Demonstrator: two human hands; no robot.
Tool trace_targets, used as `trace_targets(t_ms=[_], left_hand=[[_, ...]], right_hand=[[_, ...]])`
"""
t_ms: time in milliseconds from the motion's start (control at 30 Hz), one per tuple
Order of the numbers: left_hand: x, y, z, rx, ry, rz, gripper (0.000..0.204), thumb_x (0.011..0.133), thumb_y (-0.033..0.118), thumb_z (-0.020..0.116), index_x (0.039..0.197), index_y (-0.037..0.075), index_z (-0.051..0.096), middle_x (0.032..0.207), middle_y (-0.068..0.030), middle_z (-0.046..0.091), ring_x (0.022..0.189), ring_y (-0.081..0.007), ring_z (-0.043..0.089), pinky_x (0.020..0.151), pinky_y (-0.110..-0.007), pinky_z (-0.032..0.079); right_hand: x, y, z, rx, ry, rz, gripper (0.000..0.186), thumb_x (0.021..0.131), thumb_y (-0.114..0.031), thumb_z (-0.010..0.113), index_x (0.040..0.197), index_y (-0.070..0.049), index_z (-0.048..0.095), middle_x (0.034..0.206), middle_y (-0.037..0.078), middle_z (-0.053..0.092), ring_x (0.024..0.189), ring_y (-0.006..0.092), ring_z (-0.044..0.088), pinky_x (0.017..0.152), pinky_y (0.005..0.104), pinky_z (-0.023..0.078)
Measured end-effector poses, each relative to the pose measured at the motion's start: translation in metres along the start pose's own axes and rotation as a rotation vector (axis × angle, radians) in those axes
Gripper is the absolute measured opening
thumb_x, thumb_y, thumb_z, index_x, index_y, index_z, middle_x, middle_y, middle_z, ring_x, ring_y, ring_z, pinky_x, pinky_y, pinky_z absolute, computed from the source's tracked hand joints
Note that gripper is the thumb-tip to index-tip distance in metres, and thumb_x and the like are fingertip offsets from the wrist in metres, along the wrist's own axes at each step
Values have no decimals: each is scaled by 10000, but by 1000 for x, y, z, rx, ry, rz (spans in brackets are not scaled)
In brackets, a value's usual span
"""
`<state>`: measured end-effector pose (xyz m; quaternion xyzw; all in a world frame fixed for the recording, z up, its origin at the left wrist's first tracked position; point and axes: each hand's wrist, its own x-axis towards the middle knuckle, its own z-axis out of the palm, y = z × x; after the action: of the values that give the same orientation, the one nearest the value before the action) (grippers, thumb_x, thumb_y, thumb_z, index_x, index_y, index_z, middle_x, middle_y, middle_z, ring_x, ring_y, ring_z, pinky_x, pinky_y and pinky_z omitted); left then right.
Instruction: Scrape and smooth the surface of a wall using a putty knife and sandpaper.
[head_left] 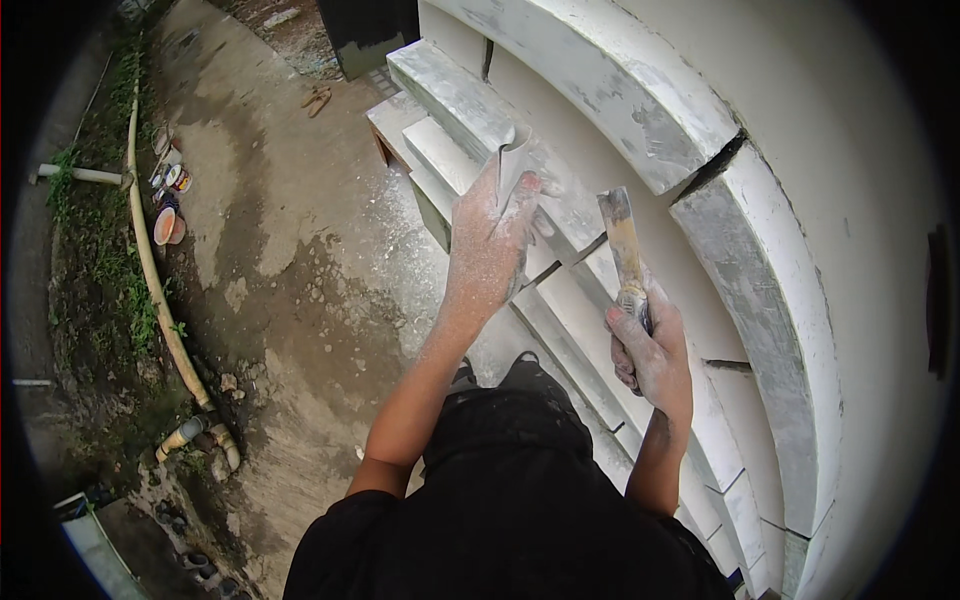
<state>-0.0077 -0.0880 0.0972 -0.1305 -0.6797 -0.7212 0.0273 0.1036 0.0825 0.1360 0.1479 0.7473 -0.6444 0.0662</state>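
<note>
My left hand [495, 225], coated in white dust, is closed on a folded pale grey sheet [514, 158] that looks like sandpaper. It is over a long white-and-grey ledge [455, 95] on the left side of the stepped blocks; I cannot tell whether the sheet touches it. In my right hand [655, 350], the fingers wrap round the handle of a putty knife [625, 240]. Its flat blade, stained yellowish, points up and away from me, in front of the curved white moulding [640, 120]. Dust whitens the fingers of this hand too.
Dark gaps separate the stacked blocks [570, 350] beside my legs. A smooth wall [870, 200] rises on the right. White dust lies on the concrete ground [300, 300]. Farther left are a long pale pipe [140, 220], tubs [168, 226] and weeds; sandals [316, 99] lie at the back.
</note>
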Motion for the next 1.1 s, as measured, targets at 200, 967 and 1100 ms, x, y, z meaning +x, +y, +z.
trace_targets(t_ms=[200, 967, 1100], left_hand=[[-19, -13, 14, 167, 120, 40, 405, 1010, 257, 556, 1288, -37, 529, 808, -162, 638, 737, -222, 628, 700, -367, 507], [-32, 20, 80, 136, -317, 432, 725, 943, 108, 539, 1495, -157, 150, 1533, -421, 125, 1440, -561, 156, 1174, -521, 254], [-31, 25, 73, 152, -383, 424, 730, 925, 94, 552, 1488, -162, 163, 1516, -438, 138, 1432, -568, 168, 1174, -519, 253]], right_hand=[[-16, 47, -16, -13, 88, 79, 186, 964, -194, 605, 948, -26, 529, 555, -13, 451, 422, 63, 385, 382, 247, 313], [-27, -33, -20, 149, 158, -3, 482, 1004, -383, 572, 1183, 64, 561, 616, 28, 516, 404, 49, 396, 352, 212, 279], [-28, -39, -5, 162, 223, -20, 522, 1013, -378, 557, 1270, 75, 529, 611, 21, 515, 400, 49, 392, 354, 216, 275]])
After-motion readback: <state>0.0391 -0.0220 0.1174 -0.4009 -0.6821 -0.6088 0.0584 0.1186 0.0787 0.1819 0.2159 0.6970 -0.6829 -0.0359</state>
